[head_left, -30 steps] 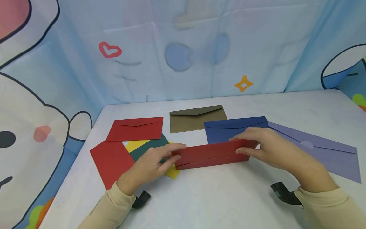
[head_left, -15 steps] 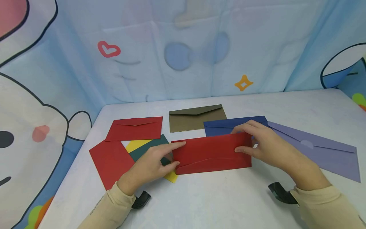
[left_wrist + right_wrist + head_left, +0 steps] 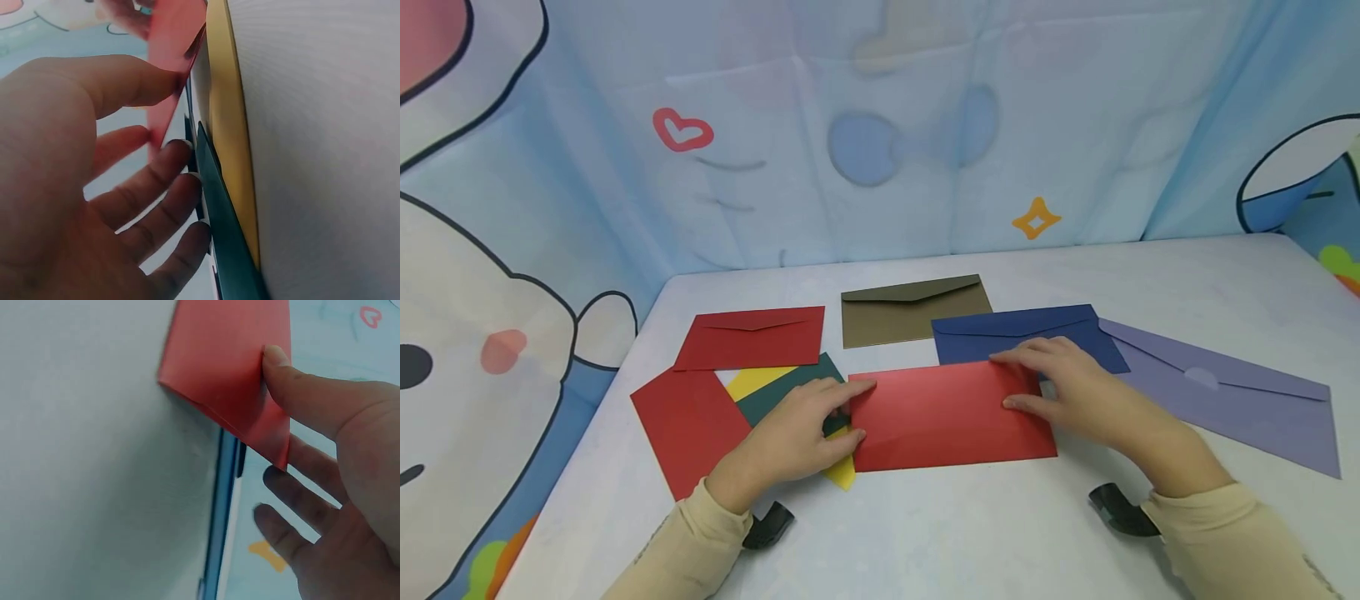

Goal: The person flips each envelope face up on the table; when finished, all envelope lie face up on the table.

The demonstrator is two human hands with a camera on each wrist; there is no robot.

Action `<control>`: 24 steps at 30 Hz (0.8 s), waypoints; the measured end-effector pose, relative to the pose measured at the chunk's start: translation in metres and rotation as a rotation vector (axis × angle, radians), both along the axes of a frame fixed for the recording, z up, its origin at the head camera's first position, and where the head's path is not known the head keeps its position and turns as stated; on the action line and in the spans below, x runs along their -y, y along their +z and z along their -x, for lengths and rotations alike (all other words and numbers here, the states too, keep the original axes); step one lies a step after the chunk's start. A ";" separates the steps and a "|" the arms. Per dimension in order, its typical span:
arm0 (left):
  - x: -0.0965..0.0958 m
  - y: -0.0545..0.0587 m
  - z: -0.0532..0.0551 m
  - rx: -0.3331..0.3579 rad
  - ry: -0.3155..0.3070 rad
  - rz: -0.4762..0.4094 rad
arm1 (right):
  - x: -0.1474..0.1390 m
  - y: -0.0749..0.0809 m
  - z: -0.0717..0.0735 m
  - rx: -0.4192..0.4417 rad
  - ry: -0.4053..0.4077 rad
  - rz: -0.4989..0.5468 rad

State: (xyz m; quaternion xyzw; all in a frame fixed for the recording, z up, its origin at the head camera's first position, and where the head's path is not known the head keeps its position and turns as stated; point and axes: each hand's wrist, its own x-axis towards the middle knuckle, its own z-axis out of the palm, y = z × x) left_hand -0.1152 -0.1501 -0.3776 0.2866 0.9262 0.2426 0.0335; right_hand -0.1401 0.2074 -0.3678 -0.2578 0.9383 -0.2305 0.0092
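A red envelope is held between both hands above the front middle of the table, its smooth broad face toward the head camera. My left hand pinches its left edge with thumb and index finger; in the left wrist view the other fingers are off it, near the green envelope. My right hand pinches the right end, thumb on the near face and index finger behind. The right hand's remaining fingers stay apart from the paper in the right wrist view.
Left lie two more red envelopes, overlapping green and yellow ones. Behind are an olive envelope and a dark blue one. A lavender envelope lies right. A printed curtain backs the white table.
The held red envelope has tilted from a narrow, foreshortened strip to show its broad face. Its flap line no longer shows. My right hand has shifted slightly left; my left hand has barely moved.
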 end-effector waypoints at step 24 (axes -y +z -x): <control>-0.003 -0.002 -0.001 0.003 0.012 0.080 | -0.004 -0.007 -0.003 0.043 -0.028 0.019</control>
